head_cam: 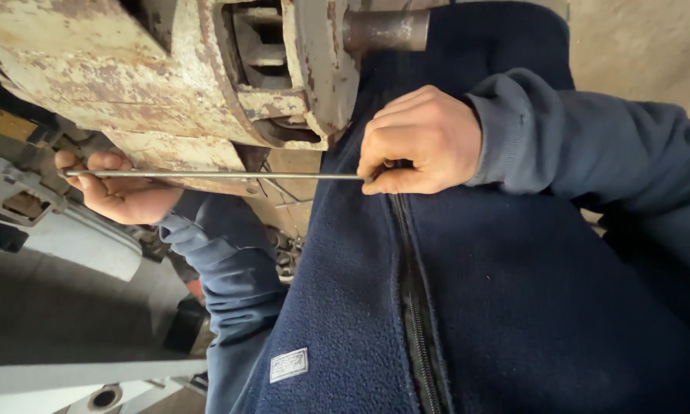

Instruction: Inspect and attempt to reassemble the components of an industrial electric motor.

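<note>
Thin metal rod (214, 175) (level under the rusty machine (168, 77)): left hand (119, 192) and right hand (417, 142) fingers clamp its ends; steady alignment matters.

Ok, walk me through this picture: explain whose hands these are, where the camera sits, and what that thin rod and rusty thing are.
The camera sits on a person's head and looks down their own body, so the dark blue fleece jacket fills the lower frame. Both hands belong to that person. The right hand pinches one end of a thin straight metal rod; the left hand supports the other end. Just above the rod is a large rusty, cream-painted machine housing with a dark steel shaft sticking out. Grey metal parts lie lower left.
</note>
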